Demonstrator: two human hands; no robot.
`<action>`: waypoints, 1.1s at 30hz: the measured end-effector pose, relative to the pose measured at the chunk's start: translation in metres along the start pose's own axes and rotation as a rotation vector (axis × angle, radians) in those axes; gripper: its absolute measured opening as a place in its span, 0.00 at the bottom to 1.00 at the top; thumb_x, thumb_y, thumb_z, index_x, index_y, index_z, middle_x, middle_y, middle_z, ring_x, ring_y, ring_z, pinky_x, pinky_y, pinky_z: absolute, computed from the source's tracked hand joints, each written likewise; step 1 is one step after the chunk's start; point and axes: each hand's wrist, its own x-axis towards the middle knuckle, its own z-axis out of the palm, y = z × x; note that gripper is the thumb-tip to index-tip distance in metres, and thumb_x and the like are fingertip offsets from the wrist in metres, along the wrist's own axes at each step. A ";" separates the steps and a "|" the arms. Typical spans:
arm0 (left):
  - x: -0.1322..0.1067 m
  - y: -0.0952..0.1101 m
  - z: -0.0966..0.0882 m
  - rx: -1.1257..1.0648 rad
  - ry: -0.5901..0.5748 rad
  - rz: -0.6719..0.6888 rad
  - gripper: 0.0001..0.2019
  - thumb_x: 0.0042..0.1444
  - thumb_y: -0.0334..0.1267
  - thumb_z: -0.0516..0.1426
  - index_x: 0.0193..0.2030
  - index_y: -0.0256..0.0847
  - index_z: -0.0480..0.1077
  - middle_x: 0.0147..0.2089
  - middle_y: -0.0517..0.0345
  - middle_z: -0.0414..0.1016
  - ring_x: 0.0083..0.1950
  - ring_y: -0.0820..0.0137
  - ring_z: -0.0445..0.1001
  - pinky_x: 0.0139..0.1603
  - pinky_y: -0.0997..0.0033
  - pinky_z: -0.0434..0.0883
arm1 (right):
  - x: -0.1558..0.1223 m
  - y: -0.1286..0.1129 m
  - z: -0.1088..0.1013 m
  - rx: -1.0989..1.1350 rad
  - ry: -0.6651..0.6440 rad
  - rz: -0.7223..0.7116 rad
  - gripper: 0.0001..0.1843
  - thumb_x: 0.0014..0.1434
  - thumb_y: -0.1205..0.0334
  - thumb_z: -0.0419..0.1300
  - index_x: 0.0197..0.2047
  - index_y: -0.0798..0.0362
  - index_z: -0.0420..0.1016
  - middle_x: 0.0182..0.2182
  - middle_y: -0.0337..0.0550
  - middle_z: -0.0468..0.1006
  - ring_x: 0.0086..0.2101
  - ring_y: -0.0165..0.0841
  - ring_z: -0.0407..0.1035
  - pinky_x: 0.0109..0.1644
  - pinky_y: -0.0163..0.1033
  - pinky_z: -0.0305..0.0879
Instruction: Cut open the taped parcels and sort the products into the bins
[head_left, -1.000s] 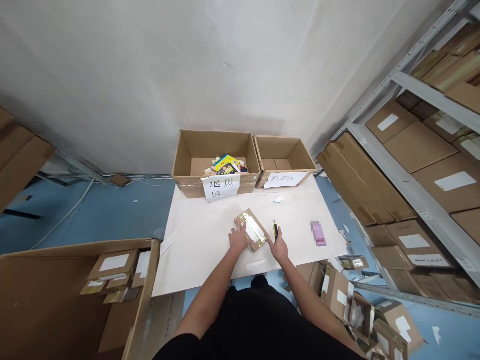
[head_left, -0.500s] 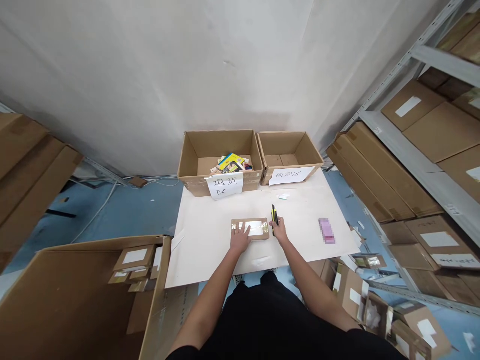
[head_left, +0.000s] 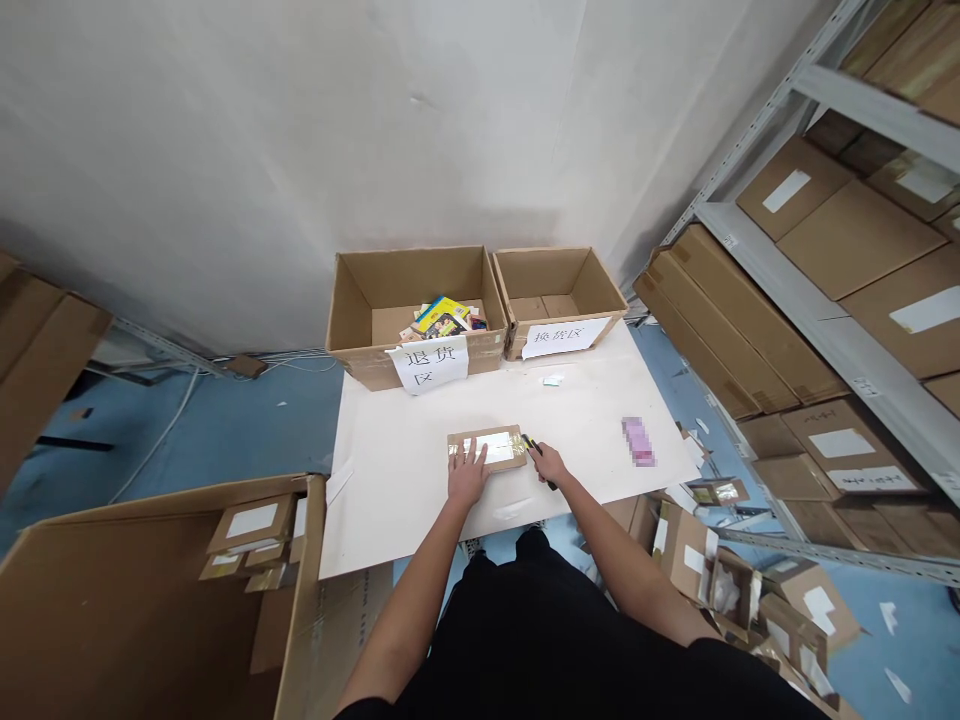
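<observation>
A small taped cardboard box (head_left: 514, 462) with a white label lies on the white tabletop (head_left: 390, 470). My left hand (head_left: 468, 474) rests on the box's left part, fingers spread across the label. My right hand (head_left: 549, 465) is closed around a black and yellow utility knife (head_left: 533, 444). The knife's tip is at the taped right end of the box; whether the blade touches the tape is too small to tell.
Two open cardboard boxes with paper signs stand at the back, the left one (head_left: 360, 368) holding books (head_left: 444, 318). A blurred pink item (head_left: 638, 441) lies at the right. A large carton (head_left: 315, 540) stands at the left, shelving (head_left: 750, 225) at the right.
The knife has tilted from pointing away to pointing left, and its tip has come to the box's right end. My left hand stays on the box. The whole view has shifted slightly.
</observation>
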 end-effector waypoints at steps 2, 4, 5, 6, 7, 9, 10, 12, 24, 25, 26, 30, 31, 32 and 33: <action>-0.001 0.001 0.001 0.013 -0.001 -0.008 0.33 0.72 0.51 0.47 0.80 0.54 0.47 0.84 0.57 0.39 0.83 0.49 0.35 0.80 0.41 0.44 | -0.001 -0.003 -0.004 -0.028 -0.014 -0.007 0.16 0.76 0.48 0.51 0.43 0.51 0.67 0.21 0.30 0.68 0.15 0.25 0.66 0.22 0.28 0.60; -0.001 0.002 0.003 0.028 0.011 -0.015 0.32 0.72 0.50 0.47 0.80 0.53 0.48 0.83 0.57 0.40 0.83 0.49 0.35 0.80 0.42 0.43 | -0.002 -0.005 -0.009 -0.069 -0.029 -0.022 0.17 0.76 0.48 0.52 0.41 0.52 0.67 0.21 0.31 0.68 0.14 0.25 0.64 0.22 0.29 0.59; -0.002 0.002 0.004 0.035 0.020 -0.016 0.32 0.72 0.50 0.48 0.80 0.54 0.48 0.83 0.57 0.40 0.83 0.50 0.36 0.80 0.41 0.43 | -0.002 -0.006 -0.012 -0.093 -0.034 -0.027 0.17 0.75 0.48 0.52 0.40 0.52 0.68 0.21 0.31 0.68 0.14 0.25 0.64 0.21 0.29 0.58; -0.002 0.002 0.004 0.040 0.031 -0.014 0.32 0.72 0.50 0.48 0.80 0.55 0.48 0.83 0.58 0.40 0.83 0.50 0.36 0.80 0.41 0.43 | -0.003 -0.006 -0.014 -0.116 -0.036 -0.030 0.18 0.75 0.47 0.53 0.40 0.52 0.68 0.22 0.32 0.69 0.14 0.25 0.63 0.21 0.30 0.58; -0.002 0.002 0.005 0.044 0.043 -0.011 0.32 0.72 0.50 0.48 0.80 0.55 0.48 0.83 0.58 0.41 0.83 0.50 0.36 0.80 0.41 0.43 | -0.004 -0.007 -0.016 -0.137 -0.035 -0.031 0.18 0.75 0.47 0.54 0.40 0.52 0.69 0.22 0.33 0.70 0.14 0.25 0.63 0.21 0.30 0.58; -0.002 0.002 0.007 0.052 0.060 -0.005 0.32 0.72 0.50 0.48 0.80 0.54 0.49 0.83 0.58 0.41 0.83 0.50 0.37 0.80 0.42 0.43 | -0.006 -0.007 -0.017 -0.175 -0.029 -0.031 0.18 0.74 0.46 0.55 0.41 0.53 0.70 0.24 0.34 0.72 0.14 0.25 0.63 0.22 0.31 0.59; -0.002 0.001 0.007 0.056 0.063 -0.005 0.32 0.72 0.50 0.48 0.80 0.54 0.49 0.83 0.58 0.41 0.83 0.50 0.37 0.80 0.43 0.43 | -0.007 -0.006 -0.018 -0.192 -0.030 -0.030 0.19 0.74 0.45 0.56 0.42 0.53 0.70 0.24 0.35 0.73 0.14 0.25 0.63 0.23 0.32 0.60; -0.002 0.001 0.008 0.062 0.061 -0.011 0.32 0.72 0.50 0.48 0.80 0.54 0.48 0.83 0.58 0.41 0.83 0.51 0.38 0.80 0.42 0.43 | -0.009 -0.004 -0.017 -0.218 -0.036 -0.027 0.19 0.74 0.45 0.55 0.42 0.54 0.71 0.25 0.37 0.74 0.14 0.27 0.64 0.24 0.33 0.62; -0.002 0.001 0.005 0.024 0.058 -0.008 0.33 0.71 0.50 0.48 0.80 0.58 0.46 0.83 0.59 0.43 0.83 0.50 0.38 0.79 0.39 0.44 | -0.027 0.021 -0.006 -0.182 -0.054 -0.036 0.18 0.74 0.46 0.54 0.42 0.53 0.70 0.25 0.36 0.74 0.15 0.29 0.66 0.24 0.33 0.62; -0.003 0.001 0.004 0.026 0.061 -0.007 0.32 0.71 0.50 0.48 0.80 0.57 0.47 0.83 0.58 0.43 0.83 0.50 0.38 0.79 0.40 0.45 | -0.029 0.023 -0.005 -0.153 -0.047 -0.033 0.18 0.74 0.46 0.54 0.41 0.52 0.69 0.24 0.35 0.73 0.14 0.29 0.65 0.23 0.33 0.62; -0.003 0.001 0.002 0.028 0.060 -0.006 0.32 0.71 0.51 0.49 0.80 0.56 0.49 0.83 0.57 0.44 0.83 0.49 0.39 0.79 0.41 0.45 | -0.030 0.026 -0.003 -0.116 -0.020 -0.024 0.18 0.74 0.46 0.52 0.41 0.52 0.68 0.23 0.34 0.72 0.14 0.29 0.65 0.23 0.33 0.62; 0.002 -0.004 -0.015 -0.008 0.049 0.001 0.32 0.69 0.51 0.52 0.78 0.50 0.56 0.81 0.50 0.50 0.81 0.49 0.46 0.76 0.46 0.55 | -0.037 0.032 0.008 0.022 0.215 0.061 0.20 0.77 0.46 0.42 0.45 0.51 0.65 0.26 0.36 0.75 0.20 0.30 0.72 0.27 0.33 0.66; 0.004 -0.008 -0.021 -0.022 0.065 0.000 0.32 0.69 0.51 0.52 0.77 0.48 0.57 0.81 0.49 0.50 0.81 0.49 0.47 0.75 0.47 0.57 | -0.038 0.032 0.014 0.019 0.255 0.079 0.21 0.76 0.44 0.42 0.47 0.51 0.65 0.29 0.39 0.77 0.23 0.32 0.75 0.29 0.33 0.68; 0.007 -0.013 -0.028 -0.032 0.084 -0.004 0.31 0.70 0.50 0.51 0.77 0.47 0.57 0.81 0.48 0.50 0.81 0.50 0.47 0.74 0.48 0.59 | -0.039 0.031 0.020 -0.002 0.280 0.087 0.21 0.75 0.42 0.45 0.49 0.51 0.65 0.33 0.42 0.79 0.27 0.34 0.78 0.32 0.34 0.70; 0.010 -0.018 -0.034 -0.039 0.094 -0.012 0.31 0.70 0.49 0.49 0.77 0.47 0.56 0.81 0.48 0.49 0.81 0.51 0.46 0.73 0.48 0.59 | -0.039 0.028 0.027 -0.034 0.294 0.085 0.22 0.73 0.40 0.49 0.51 0.51 0.64 0.36 0.45 0.81 0.32 0.36 0.80 0.35 0.36 0.72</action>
